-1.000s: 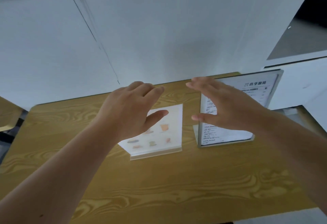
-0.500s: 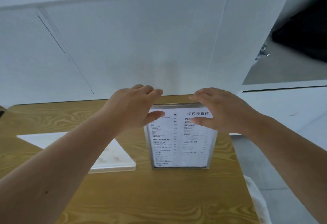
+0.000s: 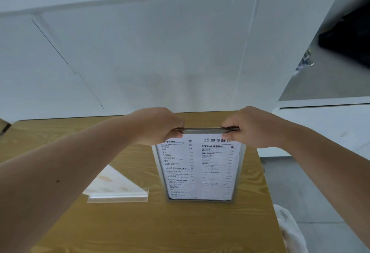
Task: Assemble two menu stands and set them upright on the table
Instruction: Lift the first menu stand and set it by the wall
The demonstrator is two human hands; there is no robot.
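Note:
A clear menu stand (image 3: 200, 170) with a printed drinks list stands upright on the wooden table (image 3: 180, 228), near its right edge. My left hand (image 3: 160, 126) grips the stand's top left corner and my right hand (image 3: 250, 126) grips its top right corner, fingers curled over the top edge. To the left, a second stand (image 3: 118, 188) with a pale picture menu leans low on the table, partly hidden behind my left forearm.
A white wall (image 3: 160, 52) rises right behind the table's far edge. The table's right edge (image 3: 270, 202) drops to a grey floor, where a white cloth-like thing (image 3: 288, 230) shows. A white counter (image 3: 324, 124) stands to the right.
Both hands have dropped from hovering open above the printed menu stand and closed on its top corners. The view has shifted right, putting that stand in the middle.

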